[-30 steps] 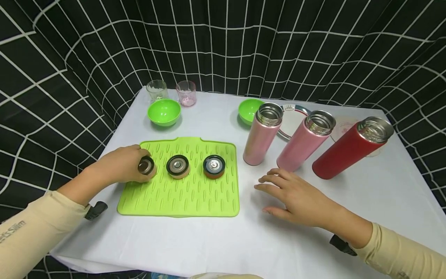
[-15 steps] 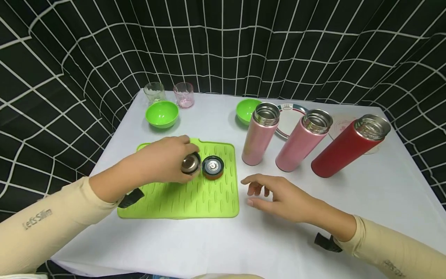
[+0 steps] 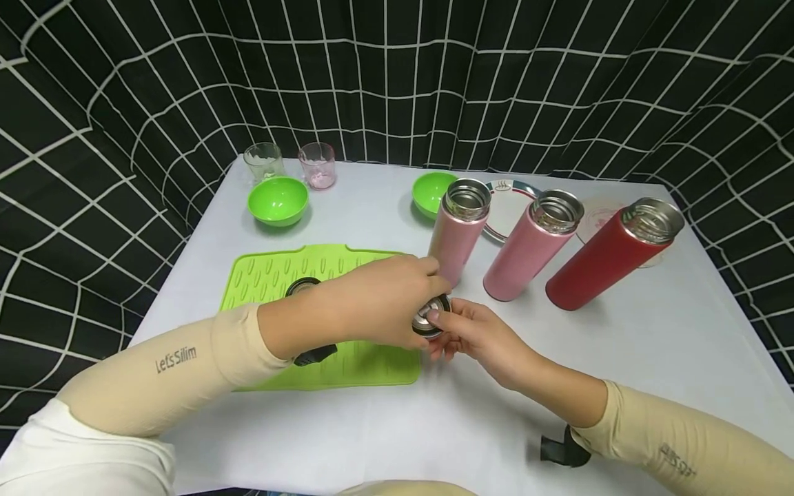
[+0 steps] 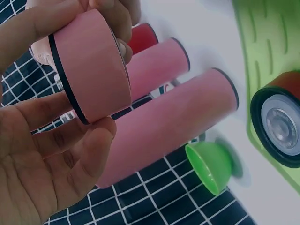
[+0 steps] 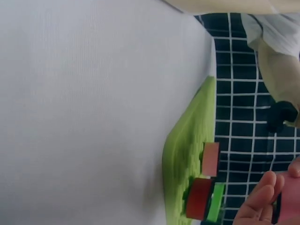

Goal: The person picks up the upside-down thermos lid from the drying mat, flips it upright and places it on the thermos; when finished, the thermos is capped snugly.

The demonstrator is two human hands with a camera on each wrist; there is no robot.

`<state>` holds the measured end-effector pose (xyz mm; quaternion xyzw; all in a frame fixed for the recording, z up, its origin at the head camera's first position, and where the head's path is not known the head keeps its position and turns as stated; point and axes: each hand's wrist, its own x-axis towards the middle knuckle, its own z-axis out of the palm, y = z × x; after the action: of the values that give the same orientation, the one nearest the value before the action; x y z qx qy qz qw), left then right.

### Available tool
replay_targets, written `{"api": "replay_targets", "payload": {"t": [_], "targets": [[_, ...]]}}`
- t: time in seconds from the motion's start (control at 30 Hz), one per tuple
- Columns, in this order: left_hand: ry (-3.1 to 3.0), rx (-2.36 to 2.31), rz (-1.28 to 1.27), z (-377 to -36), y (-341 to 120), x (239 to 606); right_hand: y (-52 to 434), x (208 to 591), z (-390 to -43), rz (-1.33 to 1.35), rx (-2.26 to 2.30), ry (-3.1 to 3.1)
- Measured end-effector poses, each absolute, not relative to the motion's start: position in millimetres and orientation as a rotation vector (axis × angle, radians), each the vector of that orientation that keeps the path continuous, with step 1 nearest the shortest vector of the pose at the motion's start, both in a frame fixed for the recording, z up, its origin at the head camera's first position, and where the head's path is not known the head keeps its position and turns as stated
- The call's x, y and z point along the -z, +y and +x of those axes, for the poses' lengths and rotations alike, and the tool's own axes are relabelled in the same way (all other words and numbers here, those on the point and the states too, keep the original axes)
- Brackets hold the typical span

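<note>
The pink lid (image 4: 89, 65) sits between both hands, left hand (image 3: 372, 300) gripping it, right hand (image 3: 474, 334) fingertips touching it.

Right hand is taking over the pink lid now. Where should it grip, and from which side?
Grip the pink cylindrical lid by its smooth pink side wall, coming in from its steel-lined open face, which is turned toward the right hand. The left hand wraps the far side, so pinch across the free rim with thumb and fingers.
</note>
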<state>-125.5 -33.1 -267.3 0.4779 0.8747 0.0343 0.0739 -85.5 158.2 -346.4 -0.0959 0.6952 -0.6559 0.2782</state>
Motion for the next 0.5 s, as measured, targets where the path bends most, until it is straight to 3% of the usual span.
{"api": "replay_targets", "payload": {"t": [0.3,0.4,0.5], "targets": [[2.675,-0.266,1.365,-124,-41,266,159,340,-87,-0.29,1.755,1.983],[2.708,-0.473,1.184,-128,-48,264,162,335,-88,-0.374,1.734,2.167],[2.614,-0.761,0.896,-133,-57,264,166,329,-88,-0.619,1.629,2.485]]}}
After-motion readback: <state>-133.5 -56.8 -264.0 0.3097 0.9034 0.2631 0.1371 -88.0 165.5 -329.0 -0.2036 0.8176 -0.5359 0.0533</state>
